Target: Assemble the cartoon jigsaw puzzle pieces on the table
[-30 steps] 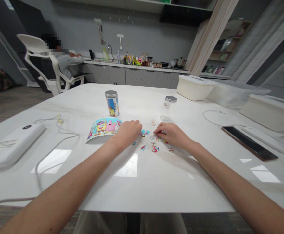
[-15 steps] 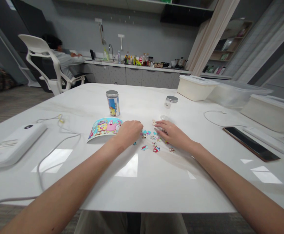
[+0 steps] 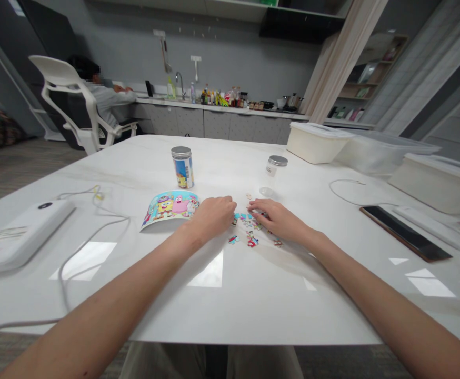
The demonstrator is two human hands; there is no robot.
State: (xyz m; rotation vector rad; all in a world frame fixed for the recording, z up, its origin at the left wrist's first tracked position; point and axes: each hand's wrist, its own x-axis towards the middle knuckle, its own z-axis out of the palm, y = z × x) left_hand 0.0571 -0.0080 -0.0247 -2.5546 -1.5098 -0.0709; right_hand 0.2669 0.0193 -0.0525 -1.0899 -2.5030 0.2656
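My left hand [image 3: 214, 217] rests on the white marble-look table [image 3: 222, 295] with its fingers curled, beside a curved SpongeBob picture card [image 3: 169, 209]. Its fingertips reach the edge of the scattered jigsaw pieces [image 3: 251, 229]. My right hand [image 3: 275, 221] lies just to the right, its fingertips on blue pieces. I cannot tell whether either hand holds a piece. Behind them stand a printed puzzle jar with a silver lid [image 3: 182, 167] and a small clear jar with a silver lid [image 3: 276, 166]. A clear round lid [image 3: 266, 191] lies near the pieces.
A white box-shaped device [image 3: 20, 237] with a pale cable lies at left; a dark phone [image 3: 406, 232] lies at right. White tubs [image 3: 316, 143] stand far right. A seated person [image 3: 103, 102] and a cluttered kitchen counter [image 3: 222, 108] are behind the table.
My left hand has slid right, onto the edge of the pieces. My right hand has shifted slightly left, narrowing the gap between my hands.
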